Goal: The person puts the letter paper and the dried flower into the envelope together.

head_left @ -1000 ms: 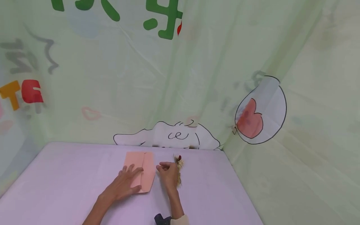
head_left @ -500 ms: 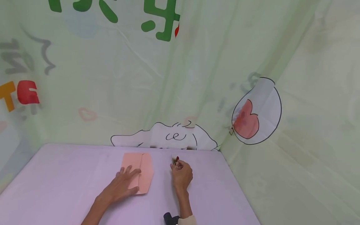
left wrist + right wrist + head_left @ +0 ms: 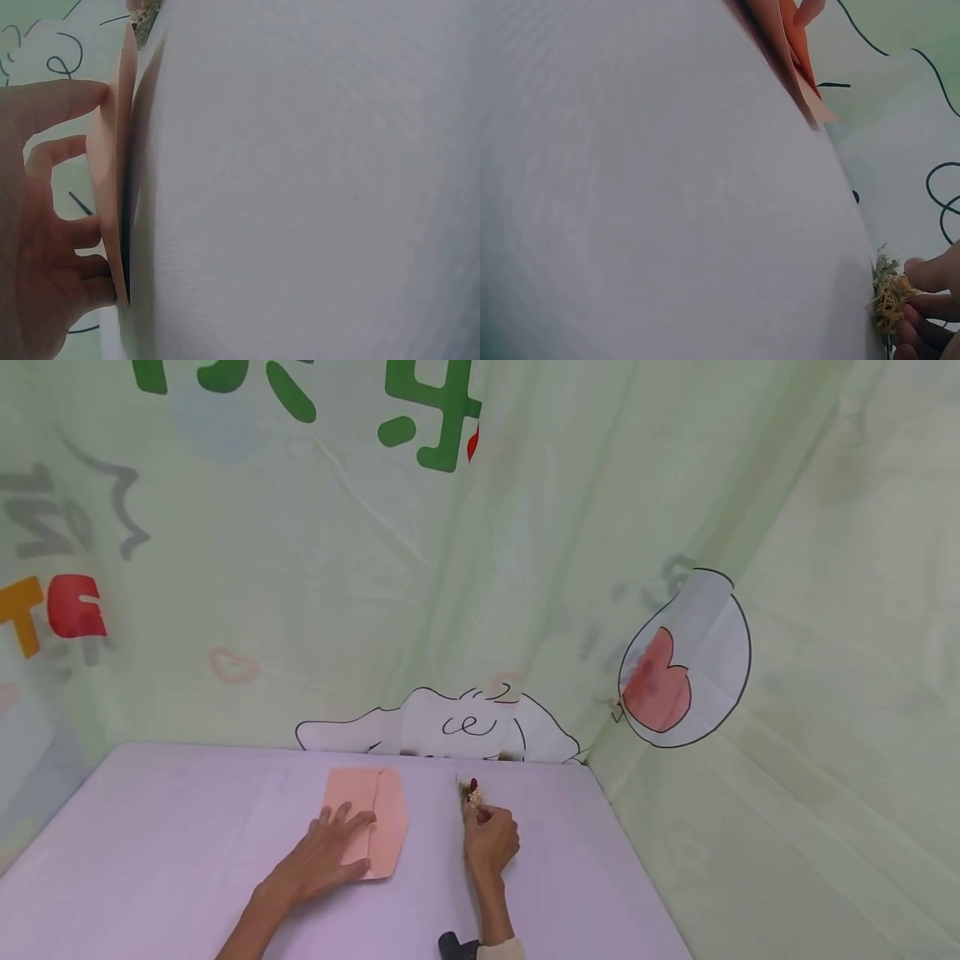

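A pink paper envelope (image 3: 388, 831) lies on the table with a flap fold running along it. My left hand (image 3: 318, 860) rests on its left part, fingers spread; in the left wrist view the fingertips touch the face of the envelope (image 3: 110, 180). To the right, a small bunch of dried flowers (image 3: 472, 792) has a dark red bloom and pale sprigs. My right hand (image 3: 492, 842) pinches this bunch between thumb and fingers, which hide its stems. Up close, the right wrist view catches yellowish sprigs (image 3: 889, 304) at the fingertips.
The lilac table (image 3: 187, 810) ends at a pale green curtain (image 3: 337, 568) printed with letters and cartoon shapes. Another curtain side (image 3: 810, 760) runs along the table's right edge. A dark strap-like device (image 3: 457, 947) sits at the right wrist.
My right hand has gone from beside the envelope, rightward to the dried flowers, and now pinches them. The left hand has stayed on the envelope.
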Tool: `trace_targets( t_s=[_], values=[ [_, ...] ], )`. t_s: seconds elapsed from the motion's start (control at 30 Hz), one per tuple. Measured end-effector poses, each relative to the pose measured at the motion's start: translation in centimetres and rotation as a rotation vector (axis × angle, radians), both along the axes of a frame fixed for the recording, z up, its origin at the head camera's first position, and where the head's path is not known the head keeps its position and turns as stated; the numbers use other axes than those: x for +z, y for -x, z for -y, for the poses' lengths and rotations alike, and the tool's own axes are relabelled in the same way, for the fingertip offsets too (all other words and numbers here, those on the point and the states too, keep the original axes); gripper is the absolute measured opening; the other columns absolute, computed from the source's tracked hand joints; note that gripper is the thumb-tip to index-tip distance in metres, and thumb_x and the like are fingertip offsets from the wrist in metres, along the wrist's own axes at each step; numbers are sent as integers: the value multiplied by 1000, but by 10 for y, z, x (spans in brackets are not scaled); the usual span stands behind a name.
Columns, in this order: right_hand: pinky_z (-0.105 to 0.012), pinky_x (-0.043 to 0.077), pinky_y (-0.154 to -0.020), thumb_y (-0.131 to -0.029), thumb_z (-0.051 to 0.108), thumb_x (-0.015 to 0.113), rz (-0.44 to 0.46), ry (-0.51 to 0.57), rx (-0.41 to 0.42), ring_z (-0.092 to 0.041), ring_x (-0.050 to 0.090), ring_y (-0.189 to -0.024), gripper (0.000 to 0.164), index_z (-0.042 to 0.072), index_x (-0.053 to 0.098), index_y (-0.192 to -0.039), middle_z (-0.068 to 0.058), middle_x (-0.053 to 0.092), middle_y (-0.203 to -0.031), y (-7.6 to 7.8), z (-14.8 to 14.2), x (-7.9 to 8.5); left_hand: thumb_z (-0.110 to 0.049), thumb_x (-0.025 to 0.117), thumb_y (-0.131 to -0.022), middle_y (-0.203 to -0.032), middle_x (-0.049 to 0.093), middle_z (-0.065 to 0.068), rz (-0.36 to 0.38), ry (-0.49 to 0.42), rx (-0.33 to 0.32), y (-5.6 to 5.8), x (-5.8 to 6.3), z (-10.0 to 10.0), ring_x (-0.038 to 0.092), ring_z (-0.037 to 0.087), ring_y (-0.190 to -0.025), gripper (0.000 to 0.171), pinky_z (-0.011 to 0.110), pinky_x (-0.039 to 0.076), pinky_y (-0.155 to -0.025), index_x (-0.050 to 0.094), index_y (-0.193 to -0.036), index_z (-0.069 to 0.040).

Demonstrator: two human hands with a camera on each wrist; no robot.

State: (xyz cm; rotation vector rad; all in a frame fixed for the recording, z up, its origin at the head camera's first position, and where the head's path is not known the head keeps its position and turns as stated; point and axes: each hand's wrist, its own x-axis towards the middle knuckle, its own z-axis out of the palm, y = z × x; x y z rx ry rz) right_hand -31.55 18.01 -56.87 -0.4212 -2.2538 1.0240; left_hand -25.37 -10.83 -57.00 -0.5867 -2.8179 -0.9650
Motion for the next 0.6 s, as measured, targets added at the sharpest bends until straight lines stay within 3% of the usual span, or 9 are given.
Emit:
trace_targets(
  t_s=[0.13,0.37,0.6],
  values=[
    [-43,52,-57,-87,13,90,17,3,5,-24,69,-61,12,1,86,-88,-7,74,-67,2,0,-4,-54,71,-97,-167,40,38,17,3,-3,0,1,0,30,75,-151,70,88,27,-119,55,-156,-20],
    [-48,56,-62,-87,7,89,25,4,-9,-26,72,-64,7,1,86,-90,-9,78,-72,4,3,-4,-55,70,-97,-167,40,39,13,2,-6,-1,6,0,30,75,-152,70,86,26,-121,55,-155,-19],
    [-48,54,-61,-85,7,89,30,56,-15,-27,71,-64,7,2,87,-88,-11,77,-72,6,0,-4,-54,71,-96,-166,41,39,15,1,-11,-1,3,0,31,76,-150,71,88,27,-119,56,-155,-18]
  ],
)
